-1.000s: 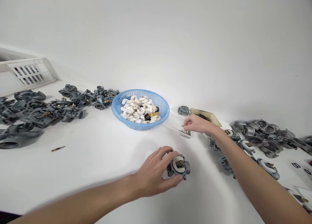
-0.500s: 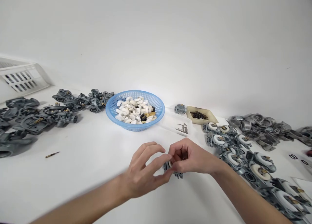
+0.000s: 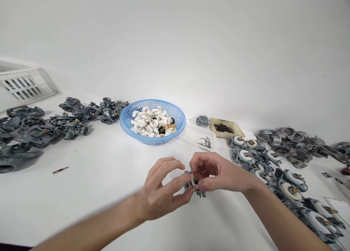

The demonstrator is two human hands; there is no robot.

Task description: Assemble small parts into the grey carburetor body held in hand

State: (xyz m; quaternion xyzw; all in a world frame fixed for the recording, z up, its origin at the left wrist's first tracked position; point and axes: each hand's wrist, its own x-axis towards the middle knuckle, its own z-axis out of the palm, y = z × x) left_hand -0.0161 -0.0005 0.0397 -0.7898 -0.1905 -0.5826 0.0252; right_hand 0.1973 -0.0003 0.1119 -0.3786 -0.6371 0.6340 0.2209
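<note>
A small grey metal carburetor [image 3: 201, 193] sits low in the middle of the table, largely covered by my fingers. My left hand [image 3: 164, 189] reaches it from the left, with thumb and index finger closed about its side and the other fingers raised. Over its right side is my right hand [image 3: 218, 172], fingers curled and the thumb apart from them, with nothing visible between. The fingertips hide the carburetor's top, so small parts there cannot be made out.
Behind the hands stands a blue basket [image 3: 125, 125] of white floats. A clear tray [image 3: 187, 137] holds small pins; a cream tray [image 3: 237, 134] holds dark rings. Carburetors with floats [image 3: 292, 180] line the right; more carburetors [image 3: 41, 134] lie left, near a thin brass-coloured tool [image 3: 60, 170].
My right thumb and fingers have loosened from a pinch and moved apart, baring more of the carburetor. My left hand stays at the carburetor's side. The view has shifted slightly.
</note>
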